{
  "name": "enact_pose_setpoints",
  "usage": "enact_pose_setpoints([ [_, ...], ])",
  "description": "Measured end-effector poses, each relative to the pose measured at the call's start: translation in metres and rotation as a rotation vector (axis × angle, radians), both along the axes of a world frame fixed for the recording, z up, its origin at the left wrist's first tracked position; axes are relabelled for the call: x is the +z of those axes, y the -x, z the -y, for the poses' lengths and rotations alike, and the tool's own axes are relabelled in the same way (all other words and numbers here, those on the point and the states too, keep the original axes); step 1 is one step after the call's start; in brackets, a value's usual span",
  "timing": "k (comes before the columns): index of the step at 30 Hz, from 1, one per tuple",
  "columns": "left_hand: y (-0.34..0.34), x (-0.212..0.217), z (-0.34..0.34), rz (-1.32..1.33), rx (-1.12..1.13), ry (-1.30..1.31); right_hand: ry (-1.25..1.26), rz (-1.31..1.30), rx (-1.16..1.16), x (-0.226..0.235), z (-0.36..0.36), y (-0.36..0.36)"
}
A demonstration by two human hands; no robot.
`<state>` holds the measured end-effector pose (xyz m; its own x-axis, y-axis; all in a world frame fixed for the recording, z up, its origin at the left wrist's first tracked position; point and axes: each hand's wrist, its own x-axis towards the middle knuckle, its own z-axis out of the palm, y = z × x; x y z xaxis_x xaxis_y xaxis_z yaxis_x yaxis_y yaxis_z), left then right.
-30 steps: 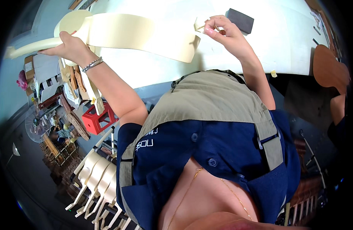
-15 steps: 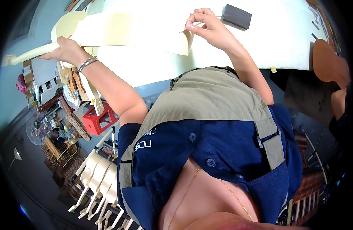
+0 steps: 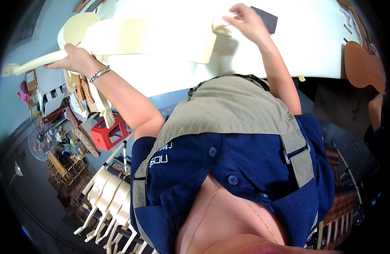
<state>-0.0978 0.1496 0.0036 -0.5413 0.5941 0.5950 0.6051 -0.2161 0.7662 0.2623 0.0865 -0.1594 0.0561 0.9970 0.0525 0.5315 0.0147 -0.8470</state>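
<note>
A cream, unpainted-looking guitar [image 3: 131, 38] lies on its side along the white tabletop, its slim neck [image 3: 38, 61] pointing left. My left hand [image 3: 78, 58] is closed round the neck where it meets the body. Beyond the body's right end, my right hand [image 3: 250, 25] hovers with fingers curled in a pinch, blurred by motion. A small pale curled piece [image 3: 222, 27] is close to those fingertips; whether they hold it I cannot make out. Partly behind my right hand sits a dark grey rectangular block [image 3: 266, 20].
The white tabletop [image 3: 313, 42] has a brown guitar-shaped body [image 3: 364, 65] at its right edge, next to another person's arm. Below left are a red stool [image 3: 109, 132] and a rack of several cream guitar bodies [image 3: 108, 194].
My right hand has pulled away from the guitar body's right end, up and to the right, now overlapping the dark block. The guitar and my left hand have shifted slightly.
</note>
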Motion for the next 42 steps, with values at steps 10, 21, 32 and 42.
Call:
enact_pose_setpoints([
  [10,0.029,-0.004,0.063,0.744,-0.041,-0.156,0.065,0.882,-0.548,-0.065,0.035,-0.159],
  [21,0.018,-0.036,0.115,0.915,-0.361,-0.461,0.507,-1.117,0.155,0.038,0.032,0.053],
  [32,0.018,-0.047,0.153,0.84,-0.29,-0.1,0.354,-1.205,0.222,0.056,0.037,0.048],
  [42,0.015,-0.044,0.15,0.828,-0.327,-0.034,0.391,-1.135,0.15,0.052,0.034,0.041],
])
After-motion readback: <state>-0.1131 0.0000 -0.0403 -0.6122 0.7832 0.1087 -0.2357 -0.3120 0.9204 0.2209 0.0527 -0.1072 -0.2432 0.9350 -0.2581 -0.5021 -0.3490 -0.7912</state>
